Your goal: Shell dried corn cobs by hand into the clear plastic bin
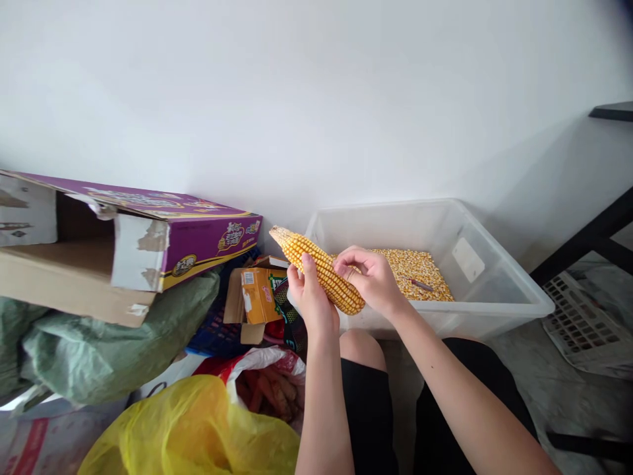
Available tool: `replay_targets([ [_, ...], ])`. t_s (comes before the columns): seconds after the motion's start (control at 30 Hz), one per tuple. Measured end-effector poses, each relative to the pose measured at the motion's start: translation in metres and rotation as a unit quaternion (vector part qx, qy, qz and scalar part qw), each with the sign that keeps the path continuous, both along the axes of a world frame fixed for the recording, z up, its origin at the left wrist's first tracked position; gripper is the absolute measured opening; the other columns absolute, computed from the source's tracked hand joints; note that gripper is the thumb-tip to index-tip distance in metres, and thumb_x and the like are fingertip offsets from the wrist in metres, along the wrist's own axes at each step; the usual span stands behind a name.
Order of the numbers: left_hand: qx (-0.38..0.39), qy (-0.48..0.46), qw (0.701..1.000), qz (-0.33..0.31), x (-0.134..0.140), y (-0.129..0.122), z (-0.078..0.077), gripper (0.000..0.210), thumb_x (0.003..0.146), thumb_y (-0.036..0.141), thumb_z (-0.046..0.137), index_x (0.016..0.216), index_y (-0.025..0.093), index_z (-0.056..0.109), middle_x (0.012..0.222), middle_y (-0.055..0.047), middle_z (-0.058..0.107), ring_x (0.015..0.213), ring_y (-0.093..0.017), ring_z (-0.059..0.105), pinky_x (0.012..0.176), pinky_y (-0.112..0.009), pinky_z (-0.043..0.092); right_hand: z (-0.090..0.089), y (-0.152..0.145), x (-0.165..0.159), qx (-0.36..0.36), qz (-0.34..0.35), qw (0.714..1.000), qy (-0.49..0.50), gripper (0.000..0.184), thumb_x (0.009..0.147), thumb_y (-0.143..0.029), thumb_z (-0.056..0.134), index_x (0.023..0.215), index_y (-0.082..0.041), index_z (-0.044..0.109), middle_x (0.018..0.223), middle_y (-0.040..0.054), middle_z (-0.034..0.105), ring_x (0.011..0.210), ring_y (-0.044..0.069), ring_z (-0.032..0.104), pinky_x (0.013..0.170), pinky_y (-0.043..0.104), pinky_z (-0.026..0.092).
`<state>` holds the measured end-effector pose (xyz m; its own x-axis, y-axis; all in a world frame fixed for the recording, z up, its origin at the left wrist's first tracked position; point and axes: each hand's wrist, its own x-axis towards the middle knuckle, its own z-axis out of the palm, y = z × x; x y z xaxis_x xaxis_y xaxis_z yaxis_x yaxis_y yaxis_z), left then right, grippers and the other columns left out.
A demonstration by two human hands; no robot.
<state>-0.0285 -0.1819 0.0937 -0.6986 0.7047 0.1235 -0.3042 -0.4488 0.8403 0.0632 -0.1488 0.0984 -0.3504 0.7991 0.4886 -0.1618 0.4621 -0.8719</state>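
An ear of dried yellow corn [324, 269] is held at a slant, its pale narrow tip pointing up and left. My left hand [314, 297] is wrapped round its middle from below, thumb on top. At its right side, my right hand [368, 277] has bent fingers pressed against the kernels; whether a loose kernel sits between them is hidden. Behind and below the hands stands a clear plastic bin [509, 280] holding a layer of loose corn kernels [420, 264]. A thin screwdriver-like tool [420, 284] with a reddish handle lies on the kernels.
At left, an opened purple carton [212, 247] rests on a green woven sack [123, 349]. Near it are a small orange box [260, 295], a yellow mesh bag [192, 429] and a red-and-white bag [262, 359]. At right are a white plastic basket [588, 330] and a black frame [583, 234].
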Motion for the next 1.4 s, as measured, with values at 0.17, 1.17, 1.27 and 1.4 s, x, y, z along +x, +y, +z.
replay_targets([
  [0.17,0.007,-0.005,1.000,0.012,-0.002,-0.001,-0.002,0.030,0.077,0.046,0.060,0.088,0.021,0.050,0.082,0.001,0.055,0.075,-0.011,0.058,0.068,-0.023,0.044,0.003,0.004,0.015,-0.044,0.072,0.995,-0.052,0.022,0.079,-0.038,0.060,0.078,-0.017,0.066,0.077,0.0035,0.065,0.075,0.016,0.060,0.070,0.030,0.049],
  [1.17,-0.035,0.188,0.973,0.125,-0.072,-0.076,0.035,0.042,0.065,0.028,0.074,0.096,0.020,0.047,0.093,-0.002,0.061,0.083,-0.015,0.061,0.075,-0.030,0.049,-0.006,-0.011,-0.035,0.040,-0.106,0.977,-0.180,0.033,0.091,-0.038,0.038,0.076,-0.017,0.058,0.064,0.0019,0.059,0.058,0.012,0.051,0.055,0.024,0.034],
  [1.27,-0.094,0.286,0.925,0.231,-0.099,-0.102,0.044,0.052,0.061,0.029,0.076,0.103,0.019,0.048,0.094,-0.003,0.061,0.083,-0.017,0.062,0.071,-0.031,0.051,-0.023,-0.055,-0.078,0.099,-0.036,0.943,-0.316,0.038,0.094,-0.034,0.030,0.075,-0.016,0.058,0.068,0.0052,0.061,0.062,0.014,0.054,0.058,0.026,0.034],
  [1.4,-0.175,0.404,0.847,0.298,-0.105,-0.123,0.044,0.055,0.058,0.032,0.077,0.106,0.018,0.053,0.096,-0.004,0.061,0.083,-0.019,0.062,0.068,-0.032,0.052,-0.063,-0.092,-0.116,0.137,0.109,0.871,-0.459,0.030,0.091,-0.030,0.039,0.083,-0.014,0.063,0.080,0.0113,0.064,0.075,0.020,0.060,0.065,0.030,0.040],
])
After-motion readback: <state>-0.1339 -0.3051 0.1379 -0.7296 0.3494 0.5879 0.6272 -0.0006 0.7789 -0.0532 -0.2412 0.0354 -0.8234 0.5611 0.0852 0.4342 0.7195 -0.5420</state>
